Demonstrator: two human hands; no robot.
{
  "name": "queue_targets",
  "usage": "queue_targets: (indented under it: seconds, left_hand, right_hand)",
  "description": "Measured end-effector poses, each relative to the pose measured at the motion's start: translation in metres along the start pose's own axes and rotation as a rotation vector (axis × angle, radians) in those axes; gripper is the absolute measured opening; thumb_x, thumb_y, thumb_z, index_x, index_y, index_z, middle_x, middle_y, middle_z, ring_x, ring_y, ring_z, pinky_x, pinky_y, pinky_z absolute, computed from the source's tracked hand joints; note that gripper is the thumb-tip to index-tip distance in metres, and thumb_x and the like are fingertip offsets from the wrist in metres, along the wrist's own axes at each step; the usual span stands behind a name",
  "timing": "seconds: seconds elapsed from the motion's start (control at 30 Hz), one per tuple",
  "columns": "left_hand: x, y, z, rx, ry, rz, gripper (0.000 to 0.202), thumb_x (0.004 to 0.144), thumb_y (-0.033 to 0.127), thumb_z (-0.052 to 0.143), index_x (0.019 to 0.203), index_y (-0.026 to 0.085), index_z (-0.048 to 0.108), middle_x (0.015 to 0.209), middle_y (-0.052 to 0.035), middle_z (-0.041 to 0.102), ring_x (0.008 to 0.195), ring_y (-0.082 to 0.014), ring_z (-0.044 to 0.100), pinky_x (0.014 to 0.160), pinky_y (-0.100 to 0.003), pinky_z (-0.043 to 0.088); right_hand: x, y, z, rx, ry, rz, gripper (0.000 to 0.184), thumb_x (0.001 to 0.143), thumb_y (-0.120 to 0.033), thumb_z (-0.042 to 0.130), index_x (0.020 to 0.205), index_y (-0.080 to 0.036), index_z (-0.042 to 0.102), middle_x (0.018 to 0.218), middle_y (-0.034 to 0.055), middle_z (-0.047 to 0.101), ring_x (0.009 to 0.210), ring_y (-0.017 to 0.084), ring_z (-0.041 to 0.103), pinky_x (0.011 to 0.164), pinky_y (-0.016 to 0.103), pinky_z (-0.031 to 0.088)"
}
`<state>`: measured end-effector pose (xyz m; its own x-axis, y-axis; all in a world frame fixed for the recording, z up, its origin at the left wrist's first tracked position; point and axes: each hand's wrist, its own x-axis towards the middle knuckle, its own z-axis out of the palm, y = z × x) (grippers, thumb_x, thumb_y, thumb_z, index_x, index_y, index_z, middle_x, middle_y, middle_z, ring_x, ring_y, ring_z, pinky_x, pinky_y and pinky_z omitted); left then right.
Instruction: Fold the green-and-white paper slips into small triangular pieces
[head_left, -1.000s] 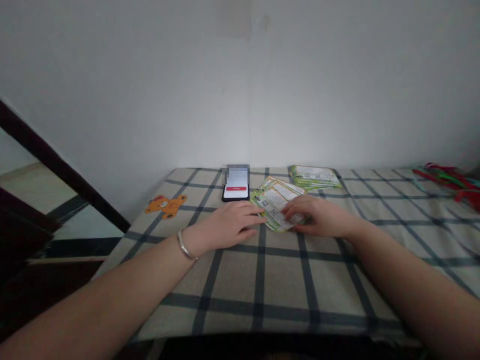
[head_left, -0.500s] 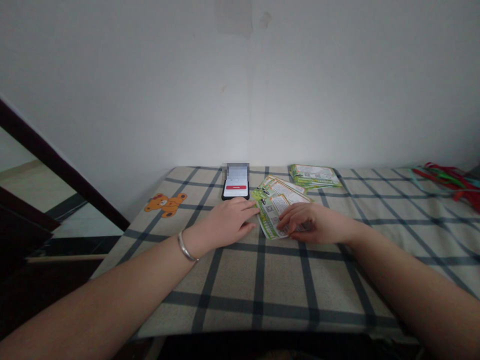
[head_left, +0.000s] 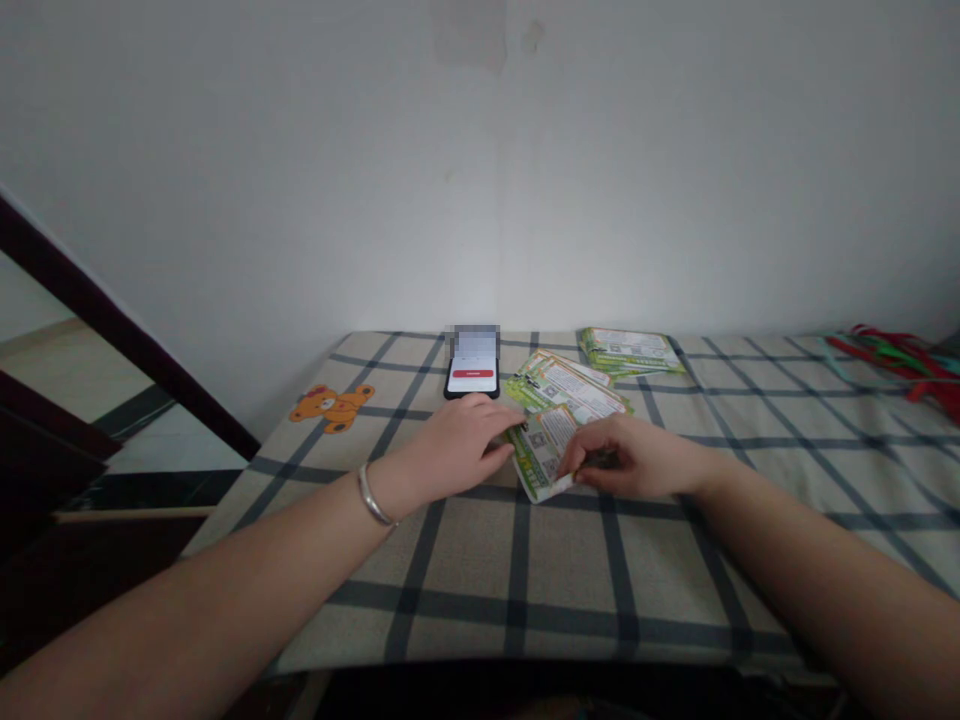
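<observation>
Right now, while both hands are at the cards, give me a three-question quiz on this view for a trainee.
1. Which hand has its fingertips at the right edge of the nearest card?
2. True or false: in the picture, the phone lies to the left of the farthest card pile.
3. What is around the left wrist? A, a red ribbon; B, a silver bangle; C, a black watch.

Key: 1, the right hand; 2, true; 3, B.

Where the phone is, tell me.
In the head view, the phone lies near the middle, just beyond the left hand and left of the fanned cards.
</observation>
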<state>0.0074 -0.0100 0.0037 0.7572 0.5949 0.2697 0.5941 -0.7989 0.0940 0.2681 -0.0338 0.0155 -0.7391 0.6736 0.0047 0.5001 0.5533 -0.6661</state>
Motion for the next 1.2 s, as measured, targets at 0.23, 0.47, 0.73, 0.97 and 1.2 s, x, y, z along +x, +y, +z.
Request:
queue_targets:
  seconds: [0.23,0.47,0.73,0.97,1.2]
  left_hand:
    - [-0.002,0.002,0.003,0.002,0.05,-0.153,0.024,0.09,0.029,0.057,0.111,0.02,0.064,0.109,-0.0064,0.065,0.107,-0.0239,0.056,0.095,-0.041,0.046]
    - [-0.001,0.002,0.006,-0.07,0.069,-0.196,0.013,0.086,0.023,0.061,0.098,0.019,0.065,0.102,-0.005,0.064,0.103,-0.0231,0.055,0.093,-0.041,0.047]
    - [0.001,0.004,0.007,-0.133,0.074,-0.227,0.023,0.097,0.029,0.045,0.099,0.018,0.065,0.101,-0.0057,0.064,0.103,-0.0219,0.055,0.095,-0.041,0.046]
    - [0.001,0.01,0.009,-0.107,0.061,-0.291,0.021,0.089,0.036,0.06,0.1,0.018,0.063,0.107,-0.006,0.061,0.107,-0.0245,0.053,0.098,-0.042,0.043]
    - [0.002,0.013,0.016,-0.064,0.089,-0.357,0.031,0.083,0.043,0.067,0.102,0.019,0.061,0.108,-0.0063,0.058,0.107,-0.0265,0.051,0.095,-0.044,0.042]
  right_hand:
    - [0.002,0.003,0.003,0.032,0.06,0.004,0.014,0.088,-0.027,0.057,0.086,-0.017,0.066,0.074,0.0008,0.066,0.064,0.011,0.055,0.057,0.023,0.042]
    - [0.009,0.001,0.009,-0.089,0.222,0.068,0.013,0.087,-0.026,0.057,0.089,-0.018,0.068,0.078,0.0016,0.069,0.067,0.012,0.059,0.061,0.024,0.043]
    - [0.019,0.004,0.018,-0.394,0.362,0.055,0.011,0.087,-0.025,0.061,0.09,-0.022,0.071,0.087,0.0029,0.069,0.076,0.015,0.061,0.067,0.026,0.043]
    - [0.024,0.007,0.02,-0.48,0.389,0.075,0.009,0.087,-0.028,0.065,0.089,-0.021,0.071,0.088,0.0042,0.068,0.083,0.018,0.06,0.072,0.029,0.043]
    - [0.028,0.005,0.021,-0.581,0.432,0.053,0.007,0.085,-0.027,0.068,0.084,-0.021,0.07,0.085,0.0042,0.069,0.085,0.021,0.059,0.075,0.032,0.042]
